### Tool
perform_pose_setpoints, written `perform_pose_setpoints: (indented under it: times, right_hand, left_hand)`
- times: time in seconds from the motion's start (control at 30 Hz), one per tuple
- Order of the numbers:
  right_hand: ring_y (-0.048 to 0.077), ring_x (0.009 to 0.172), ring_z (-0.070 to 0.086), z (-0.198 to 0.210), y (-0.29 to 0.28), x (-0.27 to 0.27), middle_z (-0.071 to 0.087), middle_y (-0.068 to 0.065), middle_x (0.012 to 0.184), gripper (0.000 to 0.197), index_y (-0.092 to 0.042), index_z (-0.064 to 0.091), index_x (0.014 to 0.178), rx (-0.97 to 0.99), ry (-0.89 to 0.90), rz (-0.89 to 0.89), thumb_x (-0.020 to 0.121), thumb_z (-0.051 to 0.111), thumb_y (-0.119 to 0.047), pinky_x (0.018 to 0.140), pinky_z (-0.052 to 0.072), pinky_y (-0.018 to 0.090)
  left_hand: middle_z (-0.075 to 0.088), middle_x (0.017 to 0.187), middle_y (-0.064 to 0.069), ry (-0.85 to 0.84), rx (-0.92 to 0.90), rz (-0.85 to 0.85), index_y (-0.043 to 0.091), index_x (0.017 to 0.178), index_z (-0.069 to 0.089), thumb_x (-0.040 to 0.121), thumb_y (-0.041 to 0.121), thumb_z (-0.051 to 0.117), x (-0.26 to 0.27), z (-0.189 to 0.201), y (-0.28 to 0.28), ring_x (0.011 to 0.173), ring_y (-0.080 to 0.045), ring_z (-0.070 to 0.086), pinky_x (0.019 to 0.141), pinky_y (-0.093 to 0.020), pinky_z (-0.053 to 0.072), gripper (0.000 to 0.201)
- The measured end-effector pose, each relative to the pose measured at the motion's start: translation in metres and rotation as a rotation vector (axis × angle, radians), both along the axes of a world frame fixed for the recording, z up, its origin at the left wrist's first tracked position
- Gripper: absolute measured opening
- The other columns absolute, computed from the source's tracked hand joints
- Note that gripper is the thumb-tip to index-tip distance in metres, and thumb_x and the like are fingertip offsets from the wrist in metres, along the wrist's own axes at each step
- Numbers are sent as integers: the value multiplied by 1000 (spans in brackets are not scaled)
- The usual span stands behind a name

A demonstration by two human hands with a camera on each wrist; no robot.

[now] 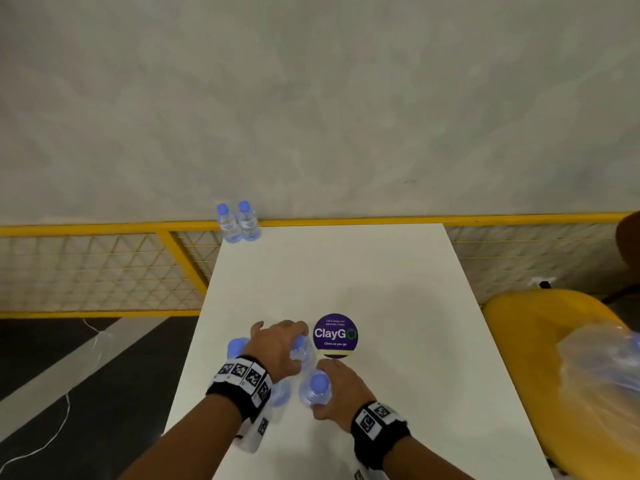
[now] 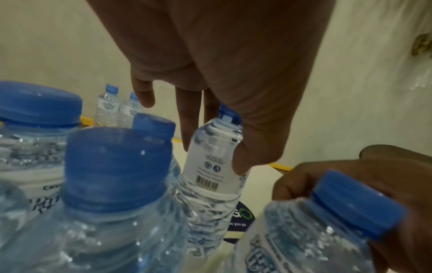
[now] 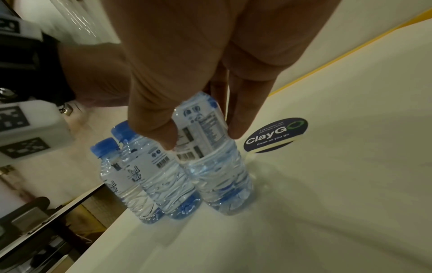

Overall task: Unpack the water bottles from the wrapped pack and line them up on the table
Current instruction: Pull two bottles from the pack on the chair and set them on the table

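Observation:
Small clear water bottles with blue caps stand on the white table [image 1: 346,271]. My left hand [image 1: 294,341] grips one bottle [image 1: 304,355] near its top, thumb and fingers on its label [image 2: 210,171]. Just nearer me, my right hand [image 1: 322,396] pinches another bottle [image 1: 319,384] by its shoulder [image 3: 217,175] as it stands on the table. Two more bottles [image 3: 151,166] stand close on the left, partly hidden under my left wrist in the head view. Two bottles [image 1: 239,221] stand side by side at the table's far left corner. The wrapped pack [image 1: 602,375] lies on a yellow chair [image 1: 540,341] to the right.
A round purple ClayGo sticker [image 1: 335,336] lies on the table just right of my left hand. A yellow mesh railing [image 1: 104,230] runs behind the table's far edge. The table's left edge is close to the cluster of bottles.

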State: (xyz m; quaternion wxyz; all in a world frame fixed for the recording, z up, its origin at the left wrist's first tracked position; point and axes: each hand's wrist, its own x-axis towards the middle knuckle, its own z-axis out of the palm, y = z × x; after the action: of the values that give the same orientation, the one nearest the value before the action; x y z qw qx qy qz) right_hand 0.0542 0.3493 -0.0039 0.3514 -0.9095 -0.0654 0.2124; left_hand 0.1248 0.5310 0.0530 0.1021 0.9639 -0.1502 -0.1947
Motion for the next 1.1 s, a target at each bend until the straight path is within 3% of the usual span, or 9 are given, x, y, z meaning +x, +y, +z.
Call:
perform_pose_setpoints:
  times: [0.1, 0.27, 0.33, 0.57, 0.73, 0.97, 1.1]
  right_hand:
    - [10, 85, 58, -9, 17, 7, 57, -11, 96, 45, -33, 49, 96, -20, 9, -16, 61, 74, -47, 79, 55, 28]
    - [10, 87, 60, -13, 29, 10, 59, -9, 100, 46, -32, 52, 100, -14, 21, -81, 62, 75, -44, 79, 55, 27]
    - [8, 86, 59, -14, 30, 10, 58, -10, 100, 45, -33, 51, 100, -7, 16, -98, 62, 73, -45, 79, 56, 28]
    - [12, 91, 62, -10, 37, 6, 63, -5, 104, 44, -26, 57, 105, 16, 28, -155, 68, 76, -39, 82, 54, 25]
    - [16, 96, 63, -5, 41, 4, 64, -1, 109, 45, -24, 59, 110, 20, 9, -141, 71, 76, -38, 89, 55, 33]
    - [21, 101, 60, 10, 38, 2, 63, 5, 113, 43, -16, 59, 114, 7, 10, -104, 78, 77, -31, 94, 52, 36]
    - [15, 113, 56, 15, 16, -6, 55, -3, 125, 68, -20, 51, 130, 37, 34, -119, 72, 81, -41, 99, 48, 29]
  left_hand:
    - [62, 111, 12, 49, 38, -81, 39, 122, 49, 77, 40, 66, 9, -9, -1, 101, -19, 63, 104, -44, 39, 48]
    - [63, 101, 8, 57, 74, -157, 33, 110, 51, 75, 41, 67, 21, -16, 1, 88, -22, 64, 82, -38, 53, 39]
    - [65, 99, 7, 66, 87, -182, 31, 109, 53, 76, 38, 65, 24, -17, 0, 87, -22, 65, 79, -36, 54, 36]
    - [69, 110, 5, 144, -3, -185, 35, 121, 56, 80, 41, 63, 32, -15, 10, 97, -22, 66, 88, -39, 56, 42]
    - [71, 108, 6, 120, -39, -184, 36, 117, 58, 79, 47, 60, 31, -13, 11, 95, -21, 67, 87, -40, 56, 39]
    - [68, 106, 9, 158, -32, -181, 42, 110, 54, 76, 53, 55, 28, -6, 15, 95, -22, 66, 85, -37, 55, 36]
    - [60, 136, 9, 134, -64, -160, 39, 143, 45, 83, 45, 58, 25, 10, 21, 119, -20, 61, 101, -38, 50, 62]
